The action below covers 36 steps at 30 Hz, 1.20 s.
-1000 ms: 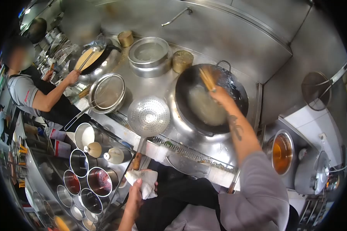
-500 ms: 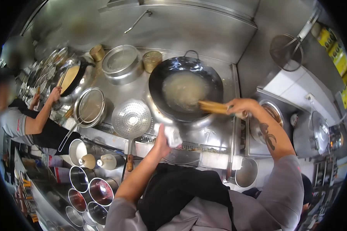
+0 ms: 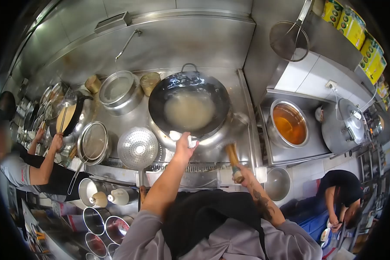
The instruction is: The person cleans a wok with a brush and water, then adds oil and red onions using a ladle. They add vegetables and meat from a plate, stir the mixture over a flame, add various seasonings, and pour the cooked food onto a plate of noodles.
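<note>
Fingers of the left hand (image 3: 185, 148) gripped a white cloth (image 3: 175, 135) at the wok (image 3: 221, 99); the right hand's (image 3: 246, 174) gripped a brush (image 3: 232, 154). Yellow packs (image 3: 372, 58) bore illegible print.

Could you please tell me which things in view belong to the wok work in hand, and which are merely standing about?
Apparently in use:
- Wok with cloudy liquid
- White cloth in the left hand, at the wok's near rim
- Bamboo brush in the right hand

Seemingly standing by:
- Perforated ladle
- Hanging strainer
- Orange liquid in its metal pot
</note>
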Each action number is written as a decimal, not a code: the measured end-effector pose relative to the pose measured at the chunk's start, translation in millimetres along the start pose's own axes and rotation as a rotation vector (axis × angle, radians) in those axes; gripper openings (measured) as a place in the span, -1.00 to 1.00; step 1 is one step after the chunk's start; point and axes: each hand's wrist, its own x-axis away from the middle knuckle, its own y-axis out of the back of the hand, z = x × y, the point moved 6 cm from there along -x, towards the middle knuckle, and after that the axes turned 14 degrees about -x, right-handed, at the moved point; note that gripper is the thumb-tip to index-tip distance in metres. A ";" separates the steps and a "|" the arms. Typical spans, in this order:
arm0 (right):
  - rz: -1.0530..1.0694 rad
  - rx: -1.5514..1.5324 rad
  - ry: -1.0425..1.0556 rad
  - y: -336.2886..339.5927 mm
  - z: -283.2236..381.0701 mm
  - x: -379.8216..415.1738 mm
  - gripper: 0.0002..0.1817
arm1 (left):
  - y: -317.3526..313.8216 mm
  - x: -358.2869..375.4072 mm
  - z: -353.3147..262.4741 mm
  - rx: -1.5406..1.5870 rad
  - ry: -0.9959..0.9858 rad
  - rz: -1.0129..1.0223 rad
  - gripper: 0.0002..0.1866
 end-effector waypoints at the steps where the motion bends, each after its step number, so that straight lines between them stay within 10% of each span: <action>1: 0.045 -0.019 -0.032 6.6 -12.9 3.0 -0.64 | 4.8 -3.0 3.7 -0.006 0.003 0.000 -0.78; 16: -0.039 0.175 0.669 -33.7 107.6 138.5 -0.62 | 49.1 81.2 -26.9 -0.317 -0.177 0.049 -0.79; 36: 0.474 0.272 0.554 -176.5 100.1 136.2 -0.61 | 45.8 140.7 -55.2 -0.482 -0.333 -0.151 -0.81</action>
